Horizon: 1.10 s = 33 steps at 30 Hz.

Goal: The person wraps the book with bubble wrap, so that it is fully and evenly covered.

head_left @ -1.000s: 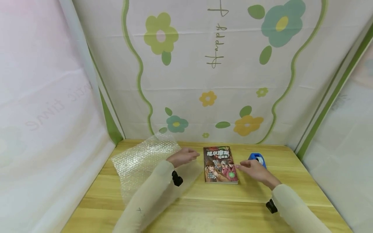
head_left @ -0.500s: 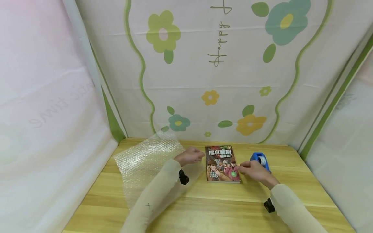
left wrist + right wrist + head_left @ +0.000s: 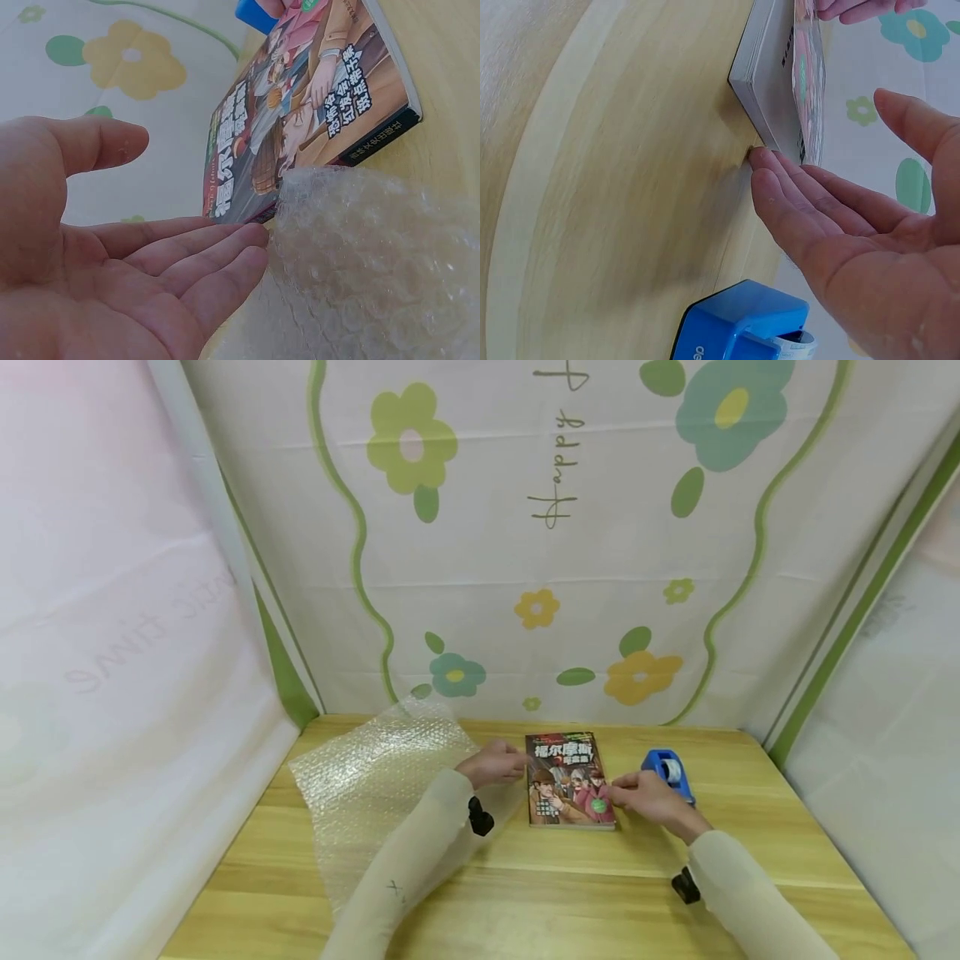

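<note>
A paperback book (image 3: 564, 789) with an illustrated cover lies flat on the wooden table in the head view. At its left edge is my left hand (image 3: 491, 764); in the left wrist view the fingers (image 3: 217, 281) are straight and their tips meet the spine, thumb held apart. My right hand (image 3: 651, 797) is at the opposite edge. The right wrist view shows its straight fingertips (image 3: 765, 161) right at the page side, with the thumb raised. Beneath my left forearm spreads a sheet of bubble wrap (image 3: 375, 777), its edge close beside the spine.
A blue tape dispenser (image 3: 657, 758) holding a roll of clear tape stands just behind my right hand. Flower-printed cloth (image 3: 480, 552) rises along the table's back edge, and more cloth hangs at the left and right sides.
My left hand has moved right until its fingertips reach the book's left edge. My right hand has closed the small distance to the right edge. The book lies nearly where it was.
</note>
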Available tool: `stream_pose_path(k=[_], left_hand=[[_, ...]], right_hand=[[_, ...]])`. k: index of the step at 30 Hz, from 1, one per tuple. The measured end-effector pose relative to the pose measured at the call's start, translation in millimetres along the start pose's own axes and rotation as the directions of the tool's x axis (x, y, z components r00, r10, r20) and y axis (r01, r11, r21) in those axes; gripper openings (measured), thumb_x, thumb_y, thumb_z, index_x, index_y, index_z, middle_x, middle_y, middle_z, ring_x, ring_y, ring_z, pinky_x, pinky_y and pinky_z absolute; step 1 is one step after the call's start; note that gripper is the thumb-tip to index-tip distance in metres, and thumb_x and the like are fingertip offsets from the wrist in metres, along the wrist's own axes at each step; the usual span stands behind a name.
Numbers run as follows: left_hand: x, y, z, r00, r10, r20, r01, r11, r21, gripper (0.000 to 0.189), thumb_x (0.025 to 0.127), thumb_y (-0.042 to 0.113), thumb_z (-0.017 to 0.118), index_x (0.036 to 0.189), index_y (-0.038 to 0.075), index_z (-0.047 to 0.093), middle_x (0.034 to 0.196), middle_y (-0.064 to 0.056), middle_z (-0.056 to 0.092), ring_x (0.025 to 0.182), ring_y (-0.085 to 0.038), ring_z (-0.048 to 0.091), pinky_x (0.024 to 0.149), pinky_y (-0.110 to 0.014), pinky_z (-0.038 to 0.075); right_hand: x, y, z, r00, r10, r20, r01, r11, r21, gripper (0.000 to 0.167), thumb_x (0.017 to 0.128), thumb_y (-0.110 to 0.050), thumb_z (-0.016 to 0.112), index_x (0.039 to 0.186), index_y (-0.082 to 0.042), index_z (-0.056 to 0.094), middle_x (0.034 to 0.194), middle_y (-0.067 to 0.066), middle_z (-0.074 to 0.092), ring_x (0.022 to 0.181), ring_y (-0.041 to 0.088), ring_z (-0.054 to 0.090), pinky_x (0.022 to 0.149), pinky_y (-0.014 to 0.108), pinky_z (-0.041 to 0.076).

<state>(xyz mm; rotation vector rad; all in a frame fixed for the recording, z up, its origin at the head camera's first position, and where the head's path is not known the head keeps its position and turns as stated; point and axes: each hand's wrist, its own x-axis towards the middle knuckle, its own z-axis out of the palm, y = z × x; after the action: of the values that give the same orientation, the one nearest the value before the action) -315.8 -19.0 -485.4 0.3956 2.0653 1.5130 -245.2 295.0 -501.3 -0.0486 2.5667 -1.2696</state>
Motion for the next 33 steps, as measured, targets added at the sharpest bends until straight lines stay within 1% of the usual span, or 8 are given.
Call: stream_pose_path(k=[2,5,6,10,14,21,28,33], left_hand=[[-2.2,2.2,1.5,1.0,0.013,0.009,-0.013,1.0,0.015,0.041,0.111,0.022,0.057,0.072,0.011,0.046,0.105,-0.02,0.071,0.092,-0.025,0.074,0.093,-0.041,0.058],[-3.4,4.7,2.3,0.999,0.033,0.033,-0.033,0.999,0.02,0.054,0.111,0.019,0.054,0.063,0.017,0.029,0.062,0.001,0.04,0.053,-0.008,0.035,0.066,-0.037,0.031],[-3.2,5.2,2.3,0.998,0.036,0.042,-0.037,0.999,0.013,0.056,0.111,0.018,0.054,0.062,0.018,0.027,0.06,0.002,0.026,0.054,-0.01,0.022,0.066,-0.039,0.025],[-2.8,7.8,2.7,0.999,0.028,0.045,-0.029,0.999,0.021,0.053,0.112,0.018,0.052,0.065,0.018,0.029,0.065,0.009,0.031,0.059,-0.005,0.031,0.067,-0.036,0.03],[-1.0,9.3,4.6,0.999,0.005,0.037,-0.007,0.999,0.051,0.051,0.113,0.02,0.051,0.066,0.019,0.03,0.066,0.01,0.032,0.061,-0.007,0.031,0.07,-0.038,0.029],[7.9,6.8,5.5,0.999,-0.008,0.035,0.006,0.998,0.057,0.058,0.111,0.022,0.054,0.058,0.022,0.031,0.054,0.014,0.025,0.052,-0.007,0.02,0.066,-0.038,0.024],[15.8,4.9,4.9,0.999,-0.046,0.0,0.046,0.997,0.058,0.059,0.108,0.022,0.059,0.055,0.025,0.034,0.055,0.009,0.029,0.054,-0.011,0.036,0.066,-0.037,0.03],[11.3,5.1,9.9,0.991,-0.07,-0.116,0.079,0.994,0.073,0.058,0.107,0.018,0.062,0.057,0.021,0.033,0.105,-0.012,0.076,0.111,-0.033,0.075,0.092,-0.047,0.06]], right_hand=[[0.2,-1,2,1.0,-0.002,0.0,0.002,1.0,-0.001,0.048,0.106,-0.036,0.066,0.133,0.003,0.07,0.129,0.018,0.073,0.11,0.027,0.069,0.088,0.043,0.061],[0.3,-3,3,1.0,0.003,-0.004,-0.003,1.0,-0.006,0.045,0.106,-0.035,0.066,0.13,0.002,0.072,0.126,0.016,0.074,0.11,0.027,0.069,0.089,0.044,0.06],[0.5,-4,4,1.0,0.004,-0.006,-0.004,1.0,-0.012,0.042,0.106,-0.035,0.066,0.129,0.0,0.073,0.124,0.014,0.075,0.109,0.026,0.069,0.088,0.044,0.06],[1.6,-8,5,1.0,0.005,-0.014,-0.006,1.0,-0.025,0.035,0.106,-0.034,0.066,0.115,-0.003,0.079,0.095,0.002,0.073,0.083,0.017,0.06,0.072,0.035,0.053],[3.9,-13,5,0.999,0.024,-0.024,-0.025,0.999,-0.033,0.036,0.106,-0.033,0.065,0.096,-0.002,0.08,0.062,-0.006,0.039,0.059,0.014,0.032,0.057,0.028,0.033],[8.5,-16,8,0.998,0.048,-0.045,-0.051,0.997,-0.061,0.036,0.106,-0.03,0.065,0.087,-0.002,0.078,0.059,-0.007,0.029,0.056,0.012,0.024,0.054,0.027,0.024],[14.3,-14,14,0.993,0.059,-0.101,-0.065,0.996,-0.06,0.033,0.102,-0.026,0.07,0.081,-0.002,0.078,0.056,-0.007,0.037,0.052,0.009,0.028,0.05,0.024,0.025],[18.8,-9,21,0.988,0.075,-0.138,-0.087,0.993,-0.082,0.024,0.098,-0.022,0.075,0.084,-0.003,0.08,0.063,-0.002,0.056,0.054,0.009,0.036,0.051,0.024,0.031]])
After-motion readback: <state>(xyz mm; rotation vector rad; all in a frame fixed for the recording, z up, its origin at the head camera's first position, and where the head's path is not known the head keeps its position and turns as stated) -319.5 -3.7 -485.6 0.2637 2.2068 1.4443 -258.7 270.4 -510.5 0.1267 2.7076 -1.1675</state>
